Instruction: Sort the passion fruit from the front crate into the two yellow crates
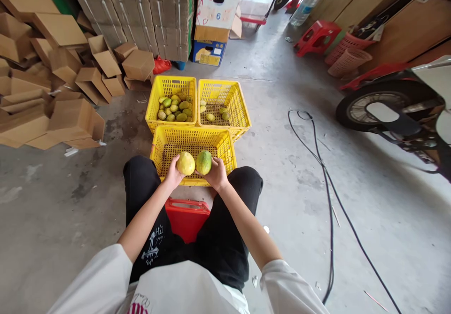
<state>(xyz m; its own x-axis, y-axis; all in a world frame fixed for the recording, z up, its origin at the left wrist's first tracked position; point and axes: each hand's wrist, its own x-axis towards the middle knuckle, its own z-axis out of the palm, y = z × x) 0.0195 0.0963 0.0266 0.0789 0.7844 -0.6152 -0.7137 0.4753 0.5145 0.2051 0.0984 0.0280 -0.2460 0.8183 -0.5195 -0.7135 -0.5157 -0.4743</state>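
My left hand is closed around a pale yellow fruit, round and somewhat lumpy. A greener, oval fruit of similar size sits in my right hand, its fingers wrapped round the side and underneath. The two fruits are held side by side, close together, over the near yellow crate, whose visible slatted bottom shows no fruit. Beyond it stand two more yellow crates. Many green-yellow fruits lie in the back left crate; the back right crate has several at its left and middle.
Open cardboard boxes are heaped on the left. Stacked flat cartons and a blue box stand behind. A black cable loops across the floor at right, near a motorbike wheel. A red seat shows between my legs.
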